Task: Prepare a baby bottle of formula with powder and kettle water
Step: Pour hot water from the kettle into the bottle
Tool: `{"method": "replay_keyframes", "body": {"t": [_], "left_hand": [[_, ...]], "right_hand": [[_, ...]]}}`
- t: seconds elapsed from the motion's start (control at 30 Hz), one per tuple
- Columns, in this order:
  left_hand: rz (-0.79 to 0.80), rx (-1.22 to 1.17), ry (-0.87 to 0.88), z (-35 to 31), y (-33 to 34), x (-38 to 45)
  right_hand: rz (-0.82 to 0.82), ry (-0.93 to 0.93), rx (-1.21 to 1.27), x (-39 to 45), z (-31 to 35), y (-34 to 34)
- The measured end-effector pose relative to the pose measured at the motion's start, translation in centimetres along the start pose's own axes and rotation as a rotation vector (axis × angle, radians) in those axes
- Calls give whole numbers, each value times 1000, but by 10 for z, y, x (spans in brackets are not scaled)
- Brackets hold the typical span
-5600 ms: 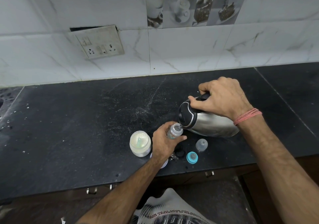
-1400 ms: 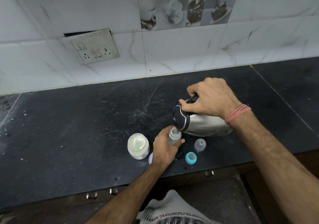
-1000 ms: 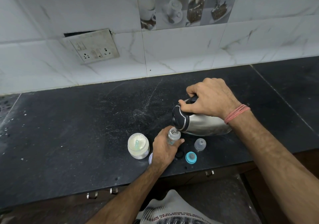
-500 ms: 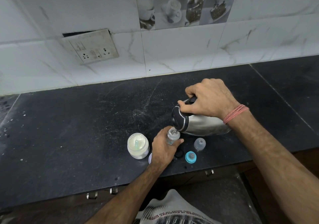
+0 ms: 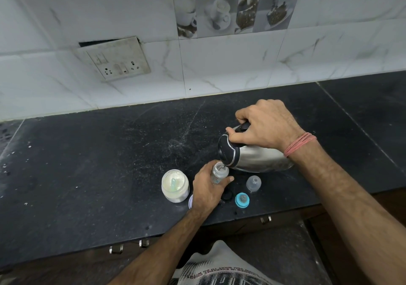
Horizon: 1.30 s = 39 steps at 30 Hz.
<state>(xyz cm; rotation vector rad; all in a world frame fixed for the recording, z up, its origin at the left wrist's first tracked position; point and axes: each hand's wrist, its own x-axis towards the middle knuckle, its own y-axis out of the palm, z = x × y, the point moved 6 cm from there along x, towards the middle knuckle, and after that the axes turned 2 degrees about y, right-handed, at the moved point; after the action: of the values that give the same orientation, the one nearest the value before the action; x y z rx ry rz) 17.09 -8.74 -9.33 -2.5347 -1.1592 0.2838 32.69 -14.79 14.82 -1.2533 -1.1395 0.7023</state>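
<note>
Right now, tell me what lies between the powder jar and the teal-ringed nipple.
In the head view, the left hand gripping the baby bottle lies between the powder jar and the teal-ringed nipple.

The dark counter (image 5: 87, 175) offers broad open surface to the left and behind the work area, up to the tiled wall (image 5: 219, 65). The near-centre strip is crowded: an open powder jar (image 5: 175, 185), a bottle (image 5: 218, 172) held by the left hand (image 5: 207, 191), a tilted kettle (image 5: 252, 156) gripped by the right hand (image 5: 264, 126), a clear cap (image 5: 253, 183) and a blue ring with teat (image 5: 242, 200) stand close together. Gaps between these items are narrow. The counter right of the kettle is open.
</note>
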Motion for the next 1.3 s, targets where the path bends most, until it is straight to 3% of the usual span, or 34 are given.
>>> {"method": "replay_keyframes", "body": {"t": [1.3], "left_hand": [[3, 38, 10, 5, -3, 2]], "right_hand": [[23, 24, -3, 2, 4, 3]]}}
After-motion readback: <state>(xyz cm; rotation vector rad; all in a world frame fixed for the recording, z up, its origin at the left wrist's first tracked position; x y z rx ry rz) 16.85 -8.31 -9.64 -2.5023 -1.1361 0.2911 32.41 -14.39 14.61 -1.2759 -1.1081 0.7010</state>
